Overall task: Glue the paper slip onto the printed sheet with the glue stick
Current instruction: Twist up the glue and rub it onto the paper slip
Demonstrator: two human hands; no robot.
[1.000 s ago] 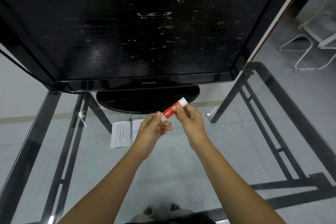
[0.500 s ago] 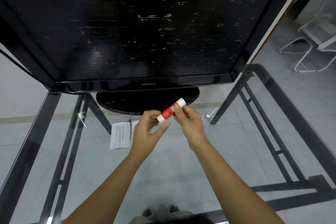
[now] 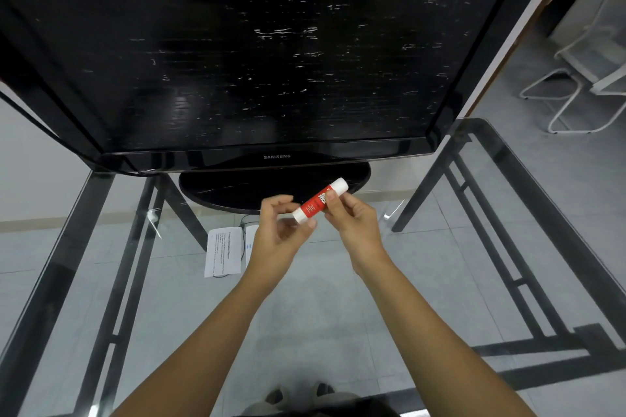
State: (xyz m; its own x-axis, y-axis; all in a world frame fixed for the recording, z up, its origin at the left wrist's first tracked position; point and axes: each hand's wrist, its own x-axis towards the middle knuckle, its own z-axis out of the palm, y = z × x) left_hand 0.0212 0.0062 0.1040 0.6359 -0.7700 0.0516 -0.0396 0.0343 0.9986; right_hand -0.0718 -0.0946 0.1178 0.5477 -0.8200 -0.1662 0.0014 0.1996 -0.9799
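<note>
Glue stick [image 3: 320, 201], capped, gripped mid-barrel by right hand [image 3: 355, 225] above glass desk [image 3: 508, 247], left hand [image 3: 281, 234] fingers half-open at its near cap; sheet [image 3: 223, 256] lies beneath: best pinch cap firmly, pull straight along barrel, keep label end steady.

black samsung monitor [image 3: 237, 54] on glass table [image 3: 457, 213]; white chair [image 3: 582, 85] beyond.

Glass table [image 3: 528, 200], TV [image 3: 237, 44], tiled floor [image 3: 559, 159]

"SAMSUNG" on the monitor [image 3: 277, 156] bezel, "STICK" partly legible on the glue stick [image 3: 320, 201], printed sheet [image 3: 223, 251] text too small
</note>
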